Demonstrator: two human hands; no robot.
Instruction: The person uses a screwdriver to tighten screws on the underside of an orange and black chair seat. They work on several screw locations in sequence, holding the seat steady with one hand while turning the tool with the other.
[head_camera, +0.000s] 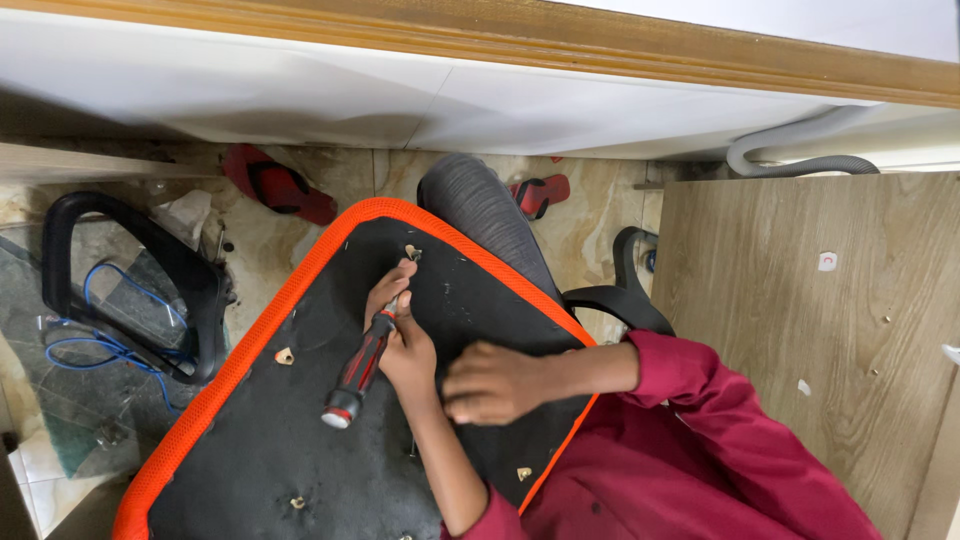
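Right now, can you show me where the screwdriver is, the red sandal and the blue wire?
screwdriver (362, 362), head view, on its black and red handle.
red sandal (280, 186), head view, on the strap of the one on the floor at upper left.
blue wire (88, 345), head view, on the loop inside the black armrest.

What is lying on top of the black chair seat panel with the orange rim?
Both hands, left hand gripping a red-and-black screwdriver, right hand flat beside it. Small metal brackets show; the screwdriver tip is covered by fingers.
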